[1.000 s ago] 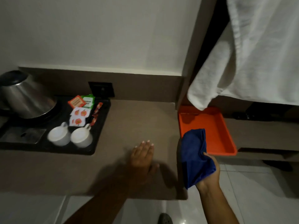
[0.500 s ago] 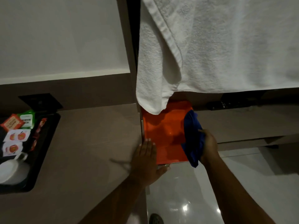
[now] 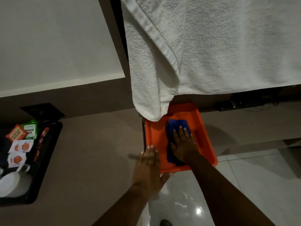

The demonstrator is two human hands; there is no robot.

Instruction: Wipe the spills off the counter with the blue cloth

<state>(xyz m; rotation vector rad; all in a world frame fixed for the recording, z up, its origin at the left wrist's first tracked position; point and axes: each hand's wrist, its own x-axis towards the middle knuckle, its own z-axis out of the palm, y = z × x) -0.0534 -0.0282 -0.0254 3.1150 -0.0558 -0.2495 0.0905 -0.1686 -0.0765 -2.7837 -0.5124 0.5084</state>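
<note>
Blue cloth (image 3: 176,128): lying crumpled inside the orange tray (image 3: 206,144), pressed flat to the tray floor under the right hand (image 3: 183,145); that hand's grip is released, palm down, fingers spread over the fabric rather than closed around it.

Orange tray: shallow, raised rim, sitting just beside the right end of the table (image 3: 91,152); holds the cloth only, as far as shows. A corner of a white towel (image 3: 203,54) hangs over its far left corner.

Left hand (image 3: 149,167): flat and open, grasping nothing, resting across the table's edge with fingertips reaching the tray's left rim.

Black tray (image 3: 47,160): on the table's left side. Contents: several sachets (image 3: 19,147) in white, orange, green and red, and white cups (image 3: 14,183) at its near end, probably two, though the frame cuts them off.

Tiled floor (image 3: 244,185): glossy, below the tray.
</note>
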